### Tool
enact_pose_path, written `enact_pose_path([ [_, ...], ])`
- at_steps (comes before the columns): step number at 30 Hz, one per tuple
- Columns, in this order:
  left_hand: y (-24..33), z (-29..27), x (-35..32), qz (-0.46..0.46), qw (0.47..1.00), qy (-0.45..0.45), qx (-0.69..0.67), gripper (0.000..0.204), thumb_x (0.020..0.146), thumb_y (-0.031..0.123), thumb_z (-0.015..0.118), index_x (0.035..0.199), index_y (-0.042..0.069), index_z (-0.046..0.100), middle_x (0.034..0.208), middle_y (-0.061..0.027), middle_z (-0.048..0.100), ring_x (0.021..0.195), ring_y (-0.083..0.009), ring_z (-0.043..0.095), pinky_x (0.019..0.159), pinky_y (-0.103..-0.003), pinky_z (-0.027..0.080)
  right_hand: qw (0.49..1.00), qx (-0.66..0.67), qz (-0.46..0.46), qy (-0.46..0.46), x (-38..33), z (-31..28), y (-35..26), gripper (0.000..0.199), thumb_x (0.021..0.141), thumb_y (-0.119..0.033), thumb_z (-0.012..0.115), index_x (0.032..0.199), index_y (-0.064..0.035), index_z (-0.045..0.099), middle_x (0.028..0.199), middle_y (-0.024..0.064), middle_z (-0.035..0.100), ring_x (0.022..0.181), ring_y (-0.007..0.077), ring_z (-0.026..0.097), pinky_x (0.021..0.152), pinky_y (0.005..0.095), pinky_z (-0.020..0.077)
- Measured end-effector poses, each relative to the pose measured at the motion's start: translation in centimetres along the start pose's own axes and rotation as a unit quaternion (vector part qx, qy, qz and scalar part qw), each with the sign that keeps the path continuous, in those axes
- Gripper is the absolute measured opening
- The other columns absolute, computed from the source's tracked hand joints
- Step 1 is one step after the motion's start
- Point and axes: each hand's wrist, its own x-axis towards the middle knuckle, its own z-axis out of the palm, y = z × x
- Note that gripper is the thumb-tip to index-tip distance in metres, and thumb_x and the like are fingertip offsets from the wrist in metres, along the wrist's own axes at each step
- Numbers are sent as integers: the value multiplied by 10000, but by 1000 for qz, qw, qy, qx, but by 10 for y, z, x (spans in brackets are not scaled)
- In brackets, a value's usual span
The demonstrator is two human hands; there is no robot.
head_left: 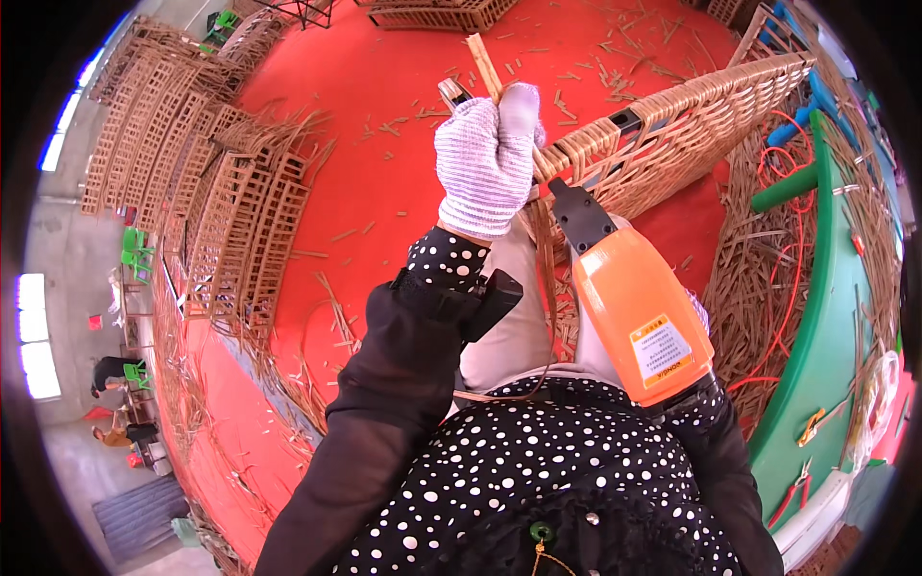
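Note:
My left hand, in a white striped knit glove, is closed round the near left end of a woven wicker panel. A pale flat strip sticks up past its fingers. An orange staple gun with a black nose is in my right hand, which is mostly hidden behind the tool's body; only a bit of white glove shows. The nose tip lies close to the panel's wrapped edge, just right of my left hand; contact cannot be made out. Loose brown strips hang below the panel end.
Several wicker frames stand in rows at left. Cut scraps litter the red floor. On the right are a green bench, red-handled pliers, an orange hose and heaped strips. Other people are far left.

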Motion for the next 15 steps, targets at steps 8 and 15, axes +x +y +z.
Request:
enact_pose_path([
  [8,2,-1,-1,0,999,-8,32,323,912,198,516,684,-27,562,555,-56,562,504,-101,518,487,-246,404,1000,30,4,5,8,8,3,315,813,-207,586,1106,-92,561,1080,104,571,1006,258,545,848,386,436],
  [15,3,1,-4,-11,999,31,-27,322,901,180,525,645,-12,553,517,-59,538,460,-123,513,448,-267,394,999,36,9,0,8,12,6,303,812,-208,590,1088,-88,566,1057,108,575,981,254,553,830,380,441],
])
